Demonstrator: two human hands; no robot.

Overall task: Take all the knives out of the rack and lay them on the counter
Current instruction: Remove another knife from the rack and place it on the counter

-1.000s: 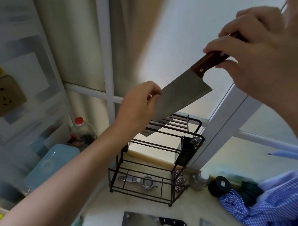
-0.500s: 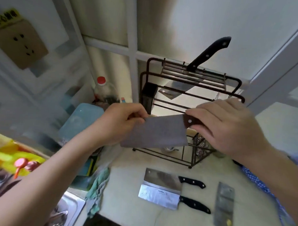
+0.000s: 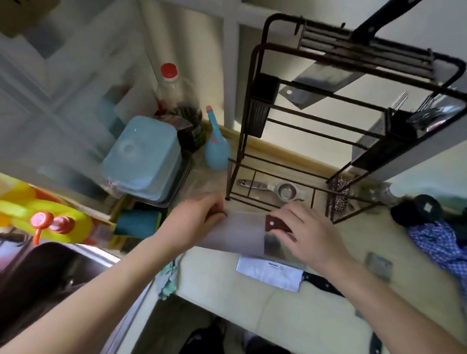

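Note:
I hold a brown-handled cleaver (image 3: 240,234) flat and low over the counter (image 3: 288,310), just in front of the dark wire rack (image 3: 366,62). My right hand (image 3: 310,233) grips its wooden handle; my left hand (image 3: 198,218) pinches the far end of the blade. One black-handled cleaver (image 3: 325,79) still stands in the rack's top slots. On the counter lie a black-handled cleaver (image 3: 271,273), partly under the held blade, and another knife (image 3: 379,265) to the right.
A sink (image 3: 43,275) lies at the left, with a blue tub (image 3: 145,157), a red-capped bottle (image 3: 172,86) and a blue sprayer (image 3: 215,146) behind it. A strainer (image 3: 285,191) rests in the rack's base. Blue checked cloth (image 3: 443,247) sits at the right.
Both hands have brought the brown-handled cleaver down from up by the rack's top to just above the counter, over the knives lying there.

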